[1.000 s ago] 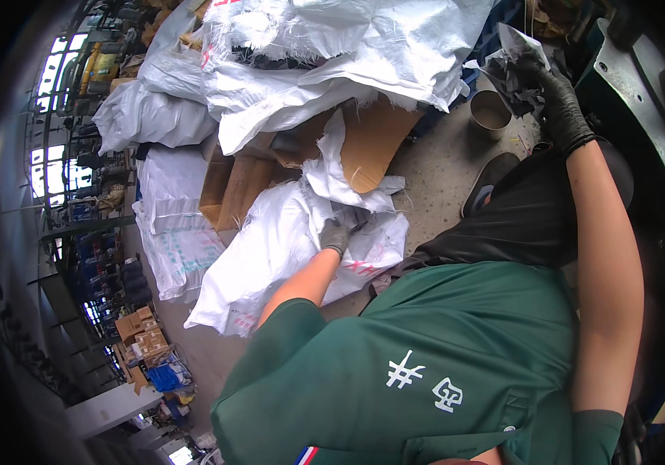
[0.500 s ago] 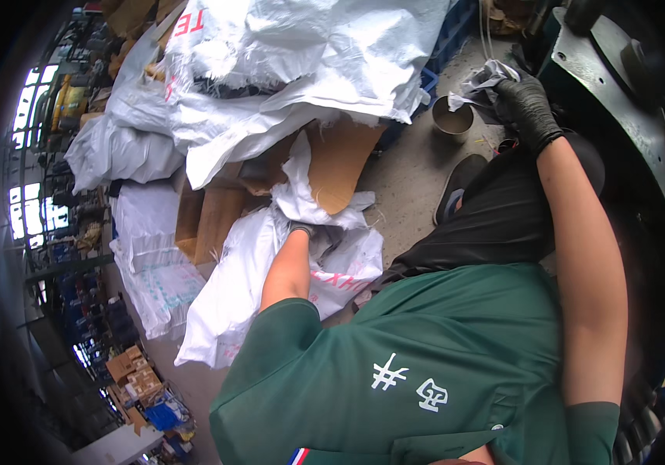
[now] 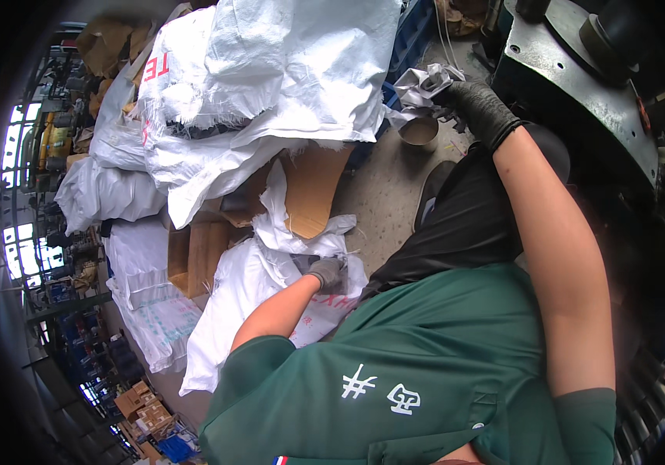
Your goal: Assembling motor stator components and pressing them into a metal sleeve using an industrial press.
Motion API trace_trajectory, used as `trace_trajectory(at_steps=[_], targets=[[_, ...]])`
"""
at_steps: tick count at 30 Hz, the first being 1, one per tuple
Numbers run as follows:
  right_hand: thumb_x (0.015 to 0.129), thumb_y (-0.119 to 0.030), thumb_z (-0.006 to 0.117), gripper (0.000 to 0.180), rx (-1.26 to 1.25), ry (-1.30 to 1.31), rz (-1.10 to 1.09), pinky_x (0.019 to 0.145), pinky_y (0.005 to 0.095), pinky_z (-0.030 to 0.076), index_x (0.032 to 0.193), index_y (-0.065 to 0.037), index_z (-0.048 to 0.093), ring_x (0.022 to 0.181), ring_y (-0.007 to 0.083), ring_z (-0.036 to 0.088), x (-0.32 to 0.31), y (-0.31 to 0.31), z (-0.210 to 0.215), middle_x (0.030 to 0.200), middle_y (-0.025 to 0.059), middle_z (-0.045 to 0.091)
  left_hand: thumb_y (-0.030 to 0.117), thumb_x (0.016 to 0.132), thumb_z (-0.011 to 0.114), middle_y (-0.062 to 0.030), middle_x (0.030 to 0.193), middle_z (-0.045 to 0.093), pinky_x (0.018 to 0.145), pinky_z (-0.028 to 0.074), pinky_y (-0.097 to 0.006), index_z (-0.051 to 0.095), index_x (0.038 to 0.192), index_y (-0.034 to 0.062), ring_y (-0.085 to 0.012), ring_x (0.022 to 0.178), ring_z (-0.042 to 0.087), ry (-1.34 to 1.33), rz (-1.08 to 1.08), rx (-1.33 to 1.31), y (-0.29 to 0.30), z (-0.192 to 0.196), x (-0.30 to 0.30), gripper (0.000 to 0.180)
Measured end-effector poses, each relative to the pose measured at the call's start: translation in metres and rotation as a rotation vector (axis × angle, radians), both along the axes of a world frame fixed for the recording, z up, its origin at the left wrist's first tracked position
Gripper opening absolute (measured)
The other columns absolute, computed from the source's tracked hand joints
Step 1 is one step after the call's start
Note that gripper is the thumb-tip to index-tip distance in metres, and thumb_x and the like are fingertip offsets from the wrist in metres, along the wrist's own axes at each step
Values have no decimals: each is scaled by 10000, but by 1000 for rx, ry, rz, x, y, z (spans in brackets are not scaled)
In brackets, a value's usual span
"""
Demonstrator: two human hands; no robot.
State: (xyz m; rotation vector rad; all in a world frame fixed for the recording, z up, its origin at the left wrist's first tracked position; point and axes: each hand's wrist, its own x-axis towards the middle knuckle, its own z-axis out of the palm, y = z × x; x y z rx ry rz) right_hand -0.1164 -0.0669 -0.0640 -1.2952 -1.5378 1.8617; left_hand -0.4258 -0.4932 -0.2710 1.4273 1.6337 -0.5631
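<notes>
My left hand [image 3: 329,273], in a grey glove, reaches into the mouth of a white woven sack [image 3: 228,310] with red print. Its fingers are hidden among the sack's folds and dark contents I cannot make out. At the upper right, my right hand [image 3: 481,107] wears a dark grey glove. It is closed on a crumpled grey-white sheet [image 3: 428,82], whose material I cannot tell. Just below that sheet, a round metal cup [image 3: 418,133] stands on the floor.
A large white sack [image 3: 301,70] lies over a blue crate [image 3: 411,35] at the back. Beside the near sack are a brown cardboard flap [image 3: 313,194] and an open cardboard box [image 3: 200,252]. Folded white sacks [image 3: 150,298] lie left. A heavy metal machine [image 3: 580,85] borders my right.
My left hand has drawn partly out of the sack's mouth, so more of the glove shows. The view has shifted; my right hand still holds the crumpled sheet, now closer above the cup.
</notes>
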Motion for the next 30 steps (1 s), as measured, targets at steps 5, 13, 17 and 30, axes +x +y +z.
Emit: trace_trajectory(at_steps=[5,13,17,30], targets=[[814,-341,805,386,-132,154,22,450,356,519,1067,-61,724,623,182,677,-3,-4,10,809,96,712,385,751,831,-231,1097,732,954,533,-422,692,1203,-6,-358,1048,701,-205,447,364,42,60,4,614],[811,-282,809,384,-233,224,189,438,331,522,1098,-45,716,624,166,697,0,-16,11,775,69,717,144,815,826,-99,1179,707,913,582,-356,616,1310,3,-219,1046,698,-1279,1181,765,197,176,68,556],[838,-230,781,376,-105,373,143,402,318,489,1154,-40,708,519,181,671,-13,-24,-9,766,104,724,93,836,789,-107,1195,700,894,593,-348,598,1314,-2,-223,1057,702,-1436,1210,961,259,184,112,524],[866,-120,751,288,-10,236,-250,663,301,565,1138,-27,732,792,146,712,-2,-10,4,942,84,741,135,796,828,-32,1229,652,980,516,-326,535,1428,42,-142,1087,626,-1166,783,611,283,162,111,703]])
